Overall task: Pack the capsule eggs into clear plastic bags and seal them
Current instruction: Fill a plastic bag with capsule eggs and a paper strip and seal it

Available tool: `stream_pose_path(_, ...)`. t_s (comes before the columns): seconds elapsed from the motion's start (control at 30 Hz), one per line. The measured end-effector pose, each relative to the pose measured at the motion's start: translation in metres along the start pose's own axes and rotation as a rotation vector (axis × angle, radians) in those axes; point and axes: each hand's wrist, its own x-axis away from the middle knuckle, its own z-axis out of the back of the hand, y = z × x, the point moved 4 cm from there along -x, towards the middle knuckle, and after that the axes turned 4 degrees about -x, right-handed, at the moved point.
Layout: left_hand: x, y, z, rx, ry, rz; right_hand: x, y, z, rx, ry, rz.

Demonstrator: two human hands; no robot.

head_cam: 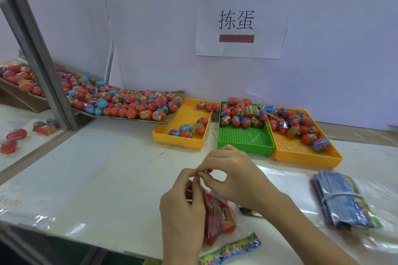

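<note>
A clear plastic bag (217, 219) filled with red capsule eggs hangs low in the middle of the view, above the white table. My left hand (183, 206) pinches the bag's top edge from the left. My right hand (232, 174) pinches the same edge from the right, thumb and forefinger meeting the left fingers. Loose capsule eggs (129, 103) are heaped on a sloping cardboard sheet at the left.
A yellow tray (172, 135), a green tray (243, 142) and a second yellow tray (301, 153) stand in a row behind my hands, each with eggs. A banded stack of printed bags (344, 200) lies at the right. A printed strip (232, 249) lies at the table's front edge.
</note>
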Motion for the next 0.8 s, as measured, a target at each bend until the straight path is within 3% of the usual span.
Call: stream_pose_path(0.8, 0.0008, 0.0028, -0.0015, 0.027, -0.029, -0.049, -0.0007, 0.0022, 0.0065, -0.012, 0.02, -0.073)
